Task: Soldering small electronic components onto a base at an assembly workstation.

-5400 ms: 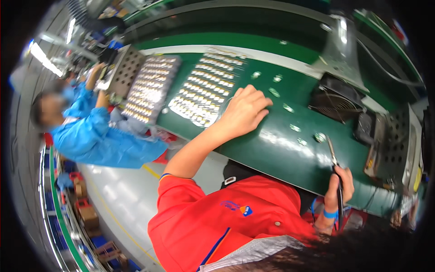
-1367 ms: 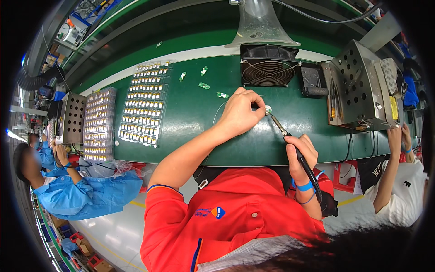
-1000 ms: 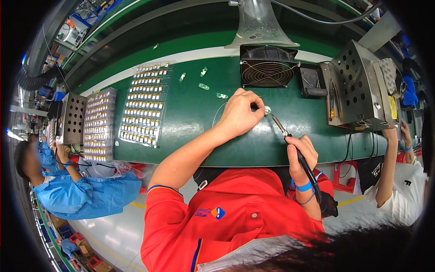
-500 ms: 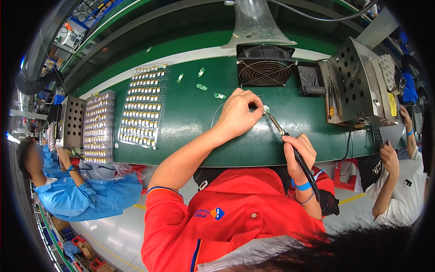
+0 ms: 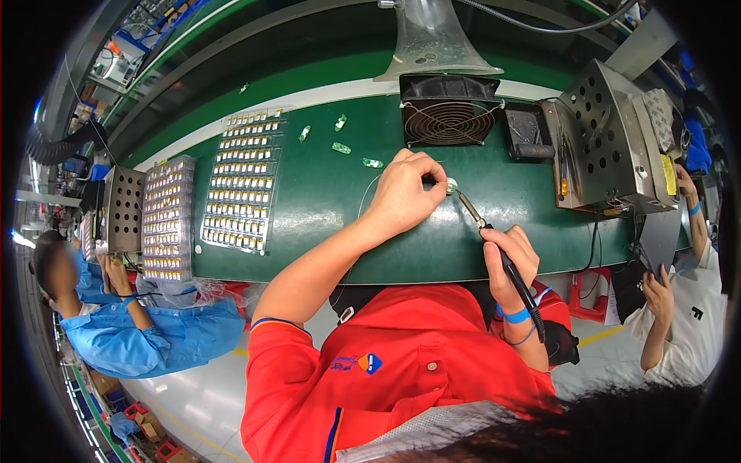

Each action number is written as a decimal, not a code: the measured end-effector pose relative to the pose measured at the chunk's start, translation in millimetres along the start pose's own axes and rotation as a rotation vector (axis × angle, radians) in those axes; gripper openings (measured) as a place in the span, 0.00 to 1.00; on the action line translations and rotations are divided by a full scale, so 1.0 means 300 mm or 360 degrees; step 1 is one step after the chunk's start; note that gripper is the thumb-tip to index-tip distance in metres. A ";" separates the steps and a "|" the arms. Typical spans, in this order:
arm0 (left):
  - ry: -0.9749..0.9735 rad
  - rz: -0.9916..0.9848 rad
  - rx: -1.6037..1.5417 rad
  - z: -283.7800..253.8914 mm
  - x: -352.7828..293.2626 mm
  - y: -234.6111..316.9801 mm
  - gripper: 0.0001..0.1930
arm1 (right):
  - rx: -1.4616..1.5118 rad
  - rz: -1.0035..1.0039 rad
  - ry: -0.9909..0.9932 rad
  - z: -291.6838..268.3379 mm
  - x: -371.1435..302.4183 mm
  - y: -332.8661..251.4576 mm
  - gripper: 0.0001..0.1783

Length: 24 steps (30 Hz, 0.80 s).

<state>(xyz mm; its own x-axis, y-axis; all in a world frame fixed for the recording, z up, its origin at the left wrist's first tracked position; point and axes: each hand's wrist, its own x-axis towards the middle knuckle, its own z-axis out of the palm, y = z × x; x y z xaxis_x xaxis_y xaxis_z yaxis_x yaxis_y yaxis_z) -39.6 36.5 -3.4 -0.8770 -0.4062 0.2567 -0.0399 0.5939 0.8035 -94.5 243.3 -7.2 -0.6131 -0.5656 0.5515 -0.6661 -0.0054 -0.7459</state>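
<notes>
My left hand (image 5: 405, 193) is closed in a pinch over the bench. At its fingertips is a small green-and-white electronic piece (image 5: 452, 186), partly hidden by the thumb and finger. A thin wire (image 5: 364, 199) curves out beside that hand; whether the fingers also grip it is unclear. My right hand (image 5: 511, 261) is wrapped round the handle of a soldering iron (image 5: 472, 211), whose tip points up and left and meets or nearly meets the small piece. Several similar green pieces, one of them a green piece (image 5: 342, 147), lie loose beyond my left hand.
A clear tray of small yellow-and-white parts (image 5: 241, 181) lies left, beside stacked trays (image 5: 167, 220). Behind my hands stands a black fan (image 5: 450, 122) under a clear hood (image 5: 436, 42). A black box (image 5: 529, 133) and perforated metal box (image 5: 598, 116) stand right. Co-workers sit at both sides.
Both my hands and the soldering iron stay almost where they were. The co-worker at the right has shifted a hand and a grey sheet; the co-worker at the left has moved their hands slightly.
</notes>
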 end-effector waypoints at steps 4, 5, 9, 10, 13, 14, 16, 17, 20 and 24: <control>-0.0041 -0.0009 0.0012 -0.004 0.003 0.001 0.02 | 0.0015 -0.0018 -0.0016 0.001 0.001 0.001 0.08; -0.0066 -0.0010 0.0001 -0.006 0.004 0.003 0.02 | 0.0017 -0.0020 -0.0022 0.001 0.002 0.002 0.08; -0.0101 -0.0018 0.0035 -0.014 0.012 0.008 0.02 | 0.0011 0.0003 0.0012 0.000 -0.001 0.002 0.08; -0.0119 -0.0019 0.0044 -0.016 0.015 0.009 0.02 | 0.0019 -0.0027 0.0002 -0.001 0.000 0.003 0.08; -0.0147 -0.0023 0.0050 -0.019 0.017 0.015 0.03 | 0.0043 -0.0027 0.0047 -0.004 -0.002 0.004 0.08; -0.0149 -0.0012 0.0032 -0.019 0.017 0.016 0.03 | 0.0040 -0.0031 0.0042 -0.004 -0.003 0.005 0.08; -0.0192 -0.0052 0.0058 -0.023 0.018 0.016 0.03 | 0.0036 -0.0032 0.0039 -0.004 -0.005 0.008 0.08; -0.0219 -0.0045 0.0049 -0.024 0.018 0.016 0.04 | 0.0041 -0.0033 0.0035 -0.004 -0.006 0.010 0.08; -0.0216 -0.0040 0.0056 -0.024 0.018 0.017 0.04 | 0.0037 -0.0031 0.0022 -0.004 -0.006 0.011 0.08; -0.0223 -0.0050 0.0072 -0.025 0.019 0.020 0.04 | 0.0014 0.0010 0.0056 -0.001 -0.001 0.008 0.12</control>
<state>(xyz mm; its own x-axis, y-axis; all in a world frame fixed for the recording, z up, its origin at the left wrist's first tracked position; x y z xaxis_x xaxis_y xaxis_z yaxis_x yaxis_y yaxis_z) -41.1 32.5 6.8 -0.9332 -0.3259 0.1517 -0.0871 0.6143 0.7843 -96.0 243.7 -9.0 -0.6321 -0.5361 0.5595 -0.6584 -0.0092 -0.7526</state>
